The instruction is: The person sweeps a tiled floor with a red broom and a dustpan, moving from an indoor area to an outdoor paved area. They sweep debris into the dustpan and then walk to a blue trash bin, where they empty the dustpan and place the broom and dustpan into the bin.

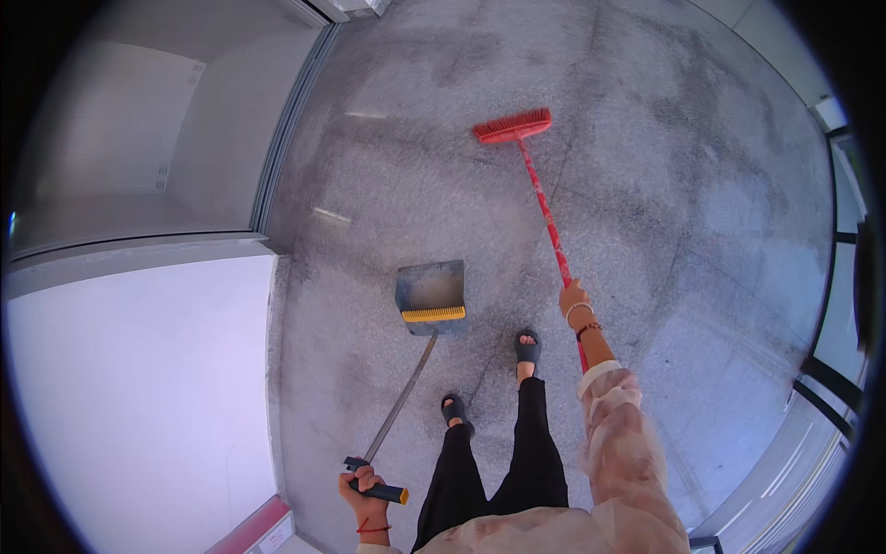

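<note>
My right hand (pixel 576 305) grips the red handle of a push-style broom (pixel 512 129), its arm stretched forward. The broom's red bristle head lies on the floor well ahead of my feet, bristles pointing away from me. My left hand (pixel 364 485) is closed around the black grip of a long-handled dustpan (pixel 430 285). A metal pole runs from that grip down to the dark grey pan, which rests on the floor ahead of my left foot. A yellow comb strip (pixel 434 314) crosses the pan near the pole. Some pale dust seems to lie inside the pan.
Around me spreads a grey speckled stone floor (pixel 623 208) with dark stains. At left are a white wall (pixel 145 388) and a sliding-door track (pixel 294 131). A red-topped box-like object (pixel 252 523) stands at lower left. Dark-framed glass panels (pixel 834 305) line the right side.
</note>
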Tool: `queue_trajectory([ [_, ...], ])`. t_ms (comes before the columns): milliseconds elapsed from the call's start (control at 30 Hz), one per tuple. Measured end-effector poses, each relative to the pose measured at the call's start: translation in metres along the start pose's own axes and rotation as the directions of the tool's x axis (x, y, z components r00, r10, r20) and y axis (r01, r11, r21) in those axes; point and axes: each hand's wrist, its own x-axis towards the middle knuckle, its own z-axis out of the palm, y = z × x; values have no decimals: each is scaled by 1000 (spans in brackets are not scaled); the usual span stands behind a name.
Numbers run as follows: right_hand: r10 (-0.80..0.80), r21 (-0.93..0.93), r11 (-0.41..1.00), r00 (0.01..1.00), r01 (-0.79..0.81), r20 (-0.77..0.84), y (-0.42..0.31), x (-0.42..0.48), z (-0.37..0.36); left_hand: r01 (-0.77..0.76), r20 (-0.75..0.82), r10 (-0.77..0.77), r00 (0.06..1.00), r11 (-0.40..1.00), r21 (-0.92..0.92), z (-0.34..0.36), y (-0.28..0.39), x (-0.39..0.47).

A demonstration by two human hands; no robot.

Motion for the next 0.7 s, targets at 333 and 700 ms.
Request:
queue_trajectory([
  [333,111,-42,994,957,-103,269,205,-320,10,101,63,-107,992,990,101,46,-15,50],
  [700,71,183,982,987,-44,-144,101,-57,-83,108,47,-125,991,958,266,103,-20,92],
])
